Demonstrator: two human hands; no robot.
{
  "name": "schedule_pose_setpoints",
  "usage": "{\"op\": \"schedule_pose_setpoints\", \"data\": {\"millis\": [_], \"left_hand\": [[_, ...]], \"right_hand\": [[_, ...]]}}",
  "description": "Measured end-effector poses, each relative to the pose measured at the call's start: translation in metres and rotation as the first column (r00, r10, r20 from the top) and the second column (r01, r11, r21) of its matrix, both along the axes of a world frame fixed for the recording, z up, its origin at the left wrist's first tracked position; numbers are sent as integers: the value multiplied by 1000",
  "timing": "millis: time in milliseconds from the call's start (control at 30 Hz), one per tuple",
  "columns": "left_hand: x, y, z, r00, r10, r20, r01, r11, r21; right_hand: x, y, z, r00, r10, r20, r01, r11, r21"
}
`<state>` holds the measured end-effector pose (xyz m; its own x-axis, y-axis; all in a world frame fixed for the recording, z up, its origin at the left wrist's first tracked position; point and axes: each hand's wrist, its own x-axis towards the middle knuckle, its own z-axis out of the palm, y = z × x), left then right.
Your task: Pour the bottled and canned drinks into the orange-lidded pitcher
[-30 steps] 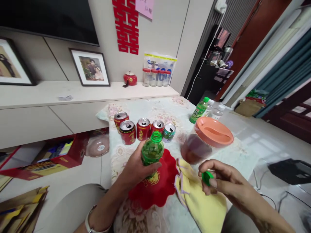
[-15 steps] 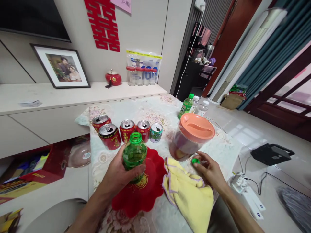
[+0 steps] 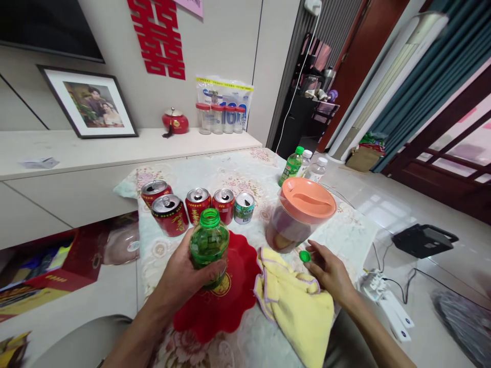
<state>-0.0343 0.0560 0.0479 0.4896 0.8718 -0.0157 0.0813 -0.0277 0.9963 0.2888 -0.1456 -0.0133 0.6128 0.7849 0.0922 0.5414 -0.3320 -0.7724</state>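
My left hand (image 3: 192,263) is wrapped round a green plastic bottle (image 3: 209,245) whose mouth is uncapped. The bottle stands upright over a red scalloped tray (image 3: 240,286); whether its base touches the tray is hidden. At the right, my right hand (image 3: 328,268) has its thumb and fingers apart around a small green bottle cap (image 3: 305,256). That cap is at the fingertips, by the table surface. Just below lies a crumpled yellow cloth (image 3: 295,301) with purple edging. Behind the cap stands a clear tub with an orange lid (image 3: 309,198).
Several opened drink cans (image 3: 171,214) stand in a group behind the tray. A capped green bottle (image 3: 291,166) and two clear bottles (image 3: 316,169) are behind the tub. A patterned cloth covers the table (image 3: 215,163). A power strip (image 3: 391,312) lies on the floor at right.
The green cap has tipped so its face now shows, and the right fingers have spread slightly from it. The left hand still holds the bottle in place. The view has shifted slightly.
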Motion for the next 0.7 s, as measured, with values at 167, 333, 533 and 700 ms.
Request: {"op": "schedule_pose_setpoints", "data": {"millis": [167, 333, 533, 700], "left_hand": [[0, 1, -1, 1000, -4, 16, 4, 1000, 12], [-2, 2, -8, 999, -30, 34, 30, 1000, 0], [-5, 5, -8, 995, -94, 23, 93, 996, 10], [-3, 3, -9, 996, -53, 65, 54, 999, -4]], "right_hand": [[-6, 1, 5, 994, 68, -84, -68, 998, 8], [-4, 3, 22, 977, 111, -181, -110, 994, 13], [28, 21, 42, 966, -107, -236, 157, 966, 204], [44, 44, 54, 928, -125, -351, 262, 888, 378]]}}
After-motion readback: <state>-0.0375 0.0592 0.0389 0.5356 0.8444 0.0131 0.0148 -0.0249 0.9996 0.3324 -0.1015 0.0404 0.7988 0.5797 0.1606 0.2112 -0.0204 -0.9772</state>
